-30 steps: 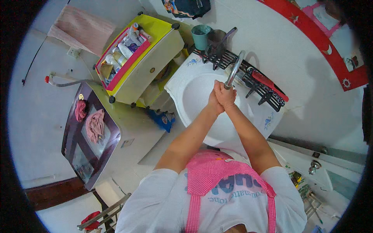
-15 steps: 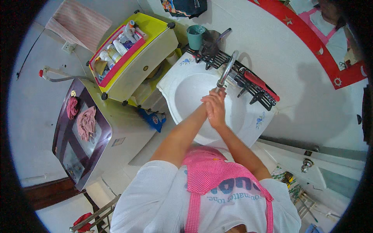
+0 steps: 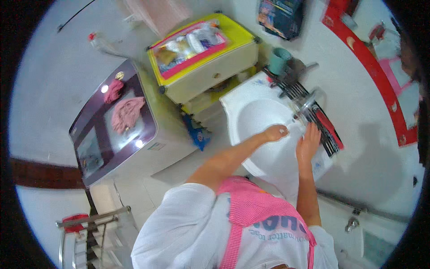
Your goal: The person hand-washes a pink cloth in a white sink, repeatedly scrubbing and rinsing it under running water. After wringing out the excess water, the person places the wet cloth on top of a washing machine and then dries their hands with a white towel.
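Observation:
My left hand (image 3: 275,133) is over the white washbasin (image 3: 257,107), its fingers curled in. It is a little blurred, and I see nothing in it. My right hand (image 3: 309,142) is over the basin's right side, fingers stretched out and fairly close together. Its fingertips come up to the black slatted rack beside the chrome faucet (image 3: 309,104); whether they touch it I cannot tell. The two hands are apart. On the rack lies a red-handled item (image 3: 329,126), smeared by motion.
A green cup (image 3: 278,62) and a dark cup (image 3: 294,71) stand behind the basin. To the left are a yellow-topped drawer cabinet (image 3: 242,33) with a pink-edged tray of bottles, and a washing machine (image 3: 148,121) with pink cloths (image 3: 127,114). A red-framed mirror (image 3: 358,49) hangs at right.
My hands were clasped together under the faucet and have come apart. The left stays over the basin with curled fingers; the right has moved to the right with fingers extended. The whole view has shifted.

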`<state>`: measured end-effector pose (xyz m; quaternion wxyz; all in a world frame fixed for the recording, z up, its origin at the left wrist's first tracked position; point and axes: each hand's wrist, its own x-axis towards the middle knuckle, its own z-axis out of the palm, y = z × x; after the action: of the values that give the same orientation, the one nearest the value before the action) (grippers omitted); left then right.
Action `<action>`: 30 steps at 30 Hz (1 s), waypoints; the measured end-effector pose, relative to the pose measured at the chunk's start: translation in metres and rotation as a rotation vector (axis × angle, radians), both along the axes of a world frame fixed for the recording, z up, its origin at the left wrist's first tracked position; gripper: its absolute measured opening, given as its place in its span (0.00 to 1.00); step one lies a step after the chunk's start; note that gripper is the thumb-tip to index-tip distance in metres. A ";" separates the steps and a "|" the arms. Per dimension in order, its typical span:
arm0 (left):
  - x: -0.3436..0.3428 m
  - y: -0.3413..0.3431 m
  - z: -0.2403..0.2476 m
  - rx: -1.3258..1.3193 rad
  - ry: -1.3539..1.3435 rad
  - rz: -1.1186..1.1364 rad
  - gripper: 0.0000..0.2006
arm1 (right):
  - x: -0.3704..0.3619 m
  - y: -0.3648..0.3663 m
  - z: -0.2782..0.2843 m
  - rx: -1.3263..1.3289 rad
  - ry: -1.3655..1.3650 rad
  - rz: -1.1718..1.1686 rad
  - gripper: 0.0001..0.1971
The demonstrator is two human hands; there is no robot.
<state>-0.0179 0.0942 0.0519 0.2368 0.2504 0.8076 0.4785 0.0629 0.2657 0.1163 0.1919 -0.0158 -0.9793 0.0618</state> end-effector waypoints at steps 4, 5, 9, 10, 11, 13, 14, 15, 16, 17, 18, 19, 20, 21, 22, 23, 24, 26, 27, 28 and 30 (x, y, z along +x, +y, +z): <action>0.007 -0.003 0.010 -0.014 -0.068 -0.051 0.24 | 0.010 -0.008 0.006 0.015 -0.097 0.003 0.27; 0.006 -0.012 0.016 0.033 -0.025 -0.098 0.25 | 0.008 -0.012 0.008 0.028 -0.109 0.008 0.24; 0.003 -0.053 0.058 0.368 -0.545 -0.095 0.22 | 0.008 -0.054 0.032 -1.150 -0.398 0.146 0.20; 0.001 -0.067 0.051 0.478 -0.648 -0.111 0.22 | 0.010 -0.068 0.030 -1.481 -0.365 0.098 0.20; 0.004 -0.080 0.043 0.067 -0.398 -0.153 0.22 | 0.015 -0.081 0.023 -1.811 -0.329 0.039 0.19; 0.012 -0.087 0.029 -0.729 0.149 -0.241 0.22 | 0.010 -0.027 -0.062 -1.640 -0.560 0.208 0.18; 0.012 -0.096 0.021 -0.689 0.254 -0.285 0.23 | 0.004 -0.024 -0.065 -1.326 -0.664 0.281 0.18; 0.012 -0.105 0.013 -0.653 0.362 -0.332 0.24 | -0.003 -0.026 -0.065 -1.009 -0.739 0.342 0.19; 0.014 -0.120 0.008 -0.624 0.453 -0.376 0.24 | -0.005 -0.040 -0.064 -0.693 -0.807 0.398 0.19; 0.000 -0.121 0.013 -0.443 0.327 -0.405 0.22 | -0.009 -0.055 -0.064 -0.373 -0.851 0.445 0.20; -0.005 -0.139 0.025 -0.339 0.154 -0.419 0.21 | -0.005 -0.094 -0.020 -1.024 -0.923 0.216 0.22; -0.007 -0.137 0.066 -0.216 0.013 -0.478 0.20 | 0.001 -0.111 0.020 -1.302 -0.809 0.253 0.23; 0.002 -0.149 0.085 0.064 -0.203 -0.392 0.19 | 0.002 -0.131 0.053 -1.434 -0.715 0.225 0.23; 0.007 -0.165 0.097 0.333 -0.417 -0.284 0.19 | 0.002 -0.145 0.072 -1.562 -0.615 0.205 0.23; 0.015 -0.189 0.114 0.611 -0.607 -0.179 0.19 | -0.002 -0.155 0.066 -1.765 -0.556 0.221 0.22; -0.005 -0.194 0.067 0.409 -0.305 -0.255 0.19 | -0.010 -0.157 0.043 -1.969 -0.499 0.237 0.22; -0.022 -0.219 0.031 0.147 0.066 -0.275 0.18 | -0.027 -0.167 0.010 -2.179 -0.474 0.288 0.21; 0.019 -0.207 0.096 -0.590 0.348 -0.270 0.17 | -0.025 -0.067 -0.065 -1.304 -0.683 0.007 0.17; 0.021 -0.242 0.085 -0.576 0.558 -0.253 0.17 | -0.030 -0.104 -0.060 -0.979 -0.696 0.130 0.17; 0.018 -0.273 0.067 -0.566 0.772 -0.230 0.17 | -0.037 -0.141 -0.051 -0.649 -0.680 0.256 0.17; 0.014 -0.314 0.070 -0.512 0.866 -0.141 0.17 | -0.051 -0.213 -0.013 -0.529 -0.628 0.318 0.18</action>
<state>-0.0044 -0.2194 0.1217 -0.0345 0.4137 0.9042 0.1004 0.0115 0.0527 0.1036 -0.1377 0.0685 -0.9309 0.3314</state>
